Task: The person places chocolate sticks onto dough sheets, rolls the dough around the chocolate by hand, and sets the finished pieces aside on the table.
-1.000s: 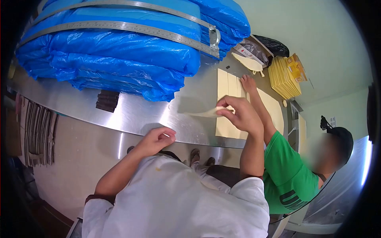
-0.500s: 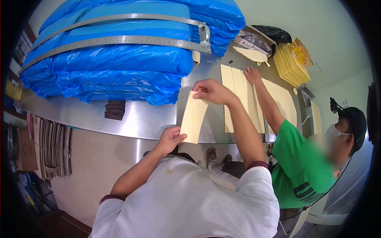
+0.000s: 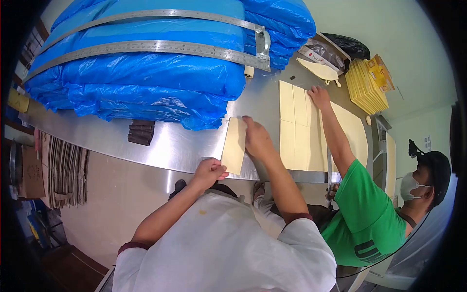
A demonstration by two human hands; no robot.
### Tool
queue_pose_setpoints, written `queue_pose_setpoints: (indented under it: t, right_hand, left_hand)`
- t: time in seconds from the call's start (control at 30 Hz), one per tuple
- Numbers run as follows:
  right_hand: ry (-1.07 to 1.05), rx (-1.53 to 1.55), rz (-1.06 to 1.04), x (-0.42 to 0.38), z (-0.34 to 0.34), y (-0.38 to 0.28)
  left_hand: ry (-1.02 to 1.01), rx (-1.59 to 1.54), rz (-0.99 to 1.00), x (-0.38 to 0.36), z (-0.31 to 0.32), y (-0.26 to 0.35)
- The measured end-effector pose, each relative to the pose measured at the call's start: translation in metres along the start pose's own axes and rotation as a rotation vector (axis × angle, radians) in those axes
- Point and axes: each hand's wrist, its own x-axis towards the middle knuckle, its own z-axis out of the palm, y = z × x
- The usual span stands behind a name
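A pale yellow rectangular strip of dough (image 3: 234, 147) lies at or just above the front edge of the steel table (image 3: 185, 151). My left hand (image 3: 208, 173) pinches its lower left corner between thumb and fingers. Along the upper right edge is my right hand (image 3: 259, 140), fingers curled at the far corner; its thumb is partly hidden. To the left sits a small pile of dark brown sticks (image 3: 141, 133). Right of my hands, a larger dough sheet (image 3: 296, 129) shows cut lines dividing it into rectangles.
Blue plastic-wrapped stacks (image 3: 155, 78) with a metal ruler frame (image 3: 146, 46) fill the back left. At right, a co-worker in a green shirt (image 3: 365, 214) rests a hand (image 3: 319, 97) on the cut sheet. Dough scraps (image 3: 318, 69) and yellow packets (image 3: 365, 85) lie behind.
The dough strip has tilted down flatter toward the table. My right hand has shifted from its top edge to its right side. The co-worker's head has turned slightly.
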Motion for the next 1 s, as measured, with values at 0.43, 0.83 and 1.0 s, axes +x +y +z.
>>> queue_pose_setpoints:
  t: [0.43,0.83,1.0]
  right_hand:
    - [0.035,0.02,-0.11,0.019,0.02,0.005]
    - [-0.004,0.063,-0.086,0.031,0.014,-0.005]
    - [-0.098,0.072,0.019,0.024,0.01,0.003]
  left_hand:
    - [-0.011,-0.018,-0.01,0.002,0.0,0.0]
    - [-0.049,-0.002,0.006,0.0,-0.002,0.0]
    - [-0.051,0.003,0.021,0.002,-0.002,-0.002]
